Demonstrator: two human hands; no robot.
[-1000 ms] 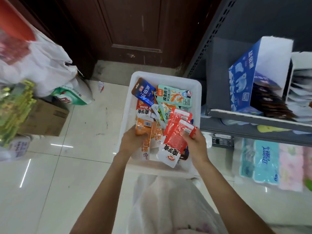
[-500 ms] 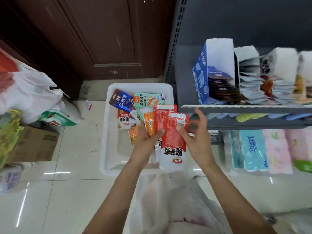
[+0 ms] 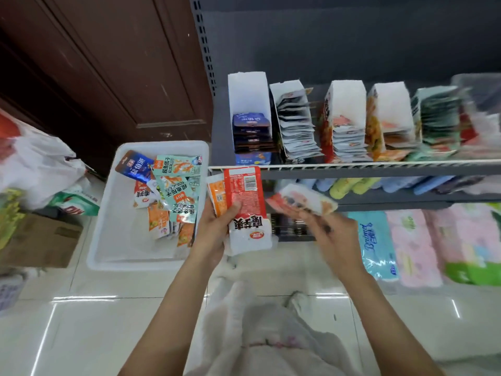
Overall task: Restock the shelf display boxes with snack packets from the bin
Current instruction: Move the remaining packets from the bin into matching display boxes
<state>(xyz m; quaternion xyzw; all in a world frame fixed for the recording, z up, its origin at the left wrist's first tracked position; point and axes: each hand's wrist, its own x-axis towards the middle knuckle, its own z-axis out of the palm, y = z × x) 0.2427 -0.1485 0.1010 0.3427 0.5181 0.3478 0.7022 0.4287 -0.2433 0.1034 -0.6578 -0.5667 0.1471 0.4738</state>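
Half a second before, both hands held the red packets together; now the right hand [image 3: 329, 234] had pulled one packet [image 3: 303, 198] away toward the shelf. Its fingers pinched that blurry packet, which lay flat with its long side pointing left to right. The left hand [image 3: 214, 226] gripped the other red packets [image 3: 245, 202], standing up tall. Up and beyond the right fingers stood the red display box [image 3: 343, 123], so the right hand was nearer to it. The packet probably had to tip upright to slide in. Left of the left fingers sat the white bin [image 3: 108, 240] on the shiny floor [image 3: 81, 335]. Farther back stood a brown door [image 3: 113, 63].
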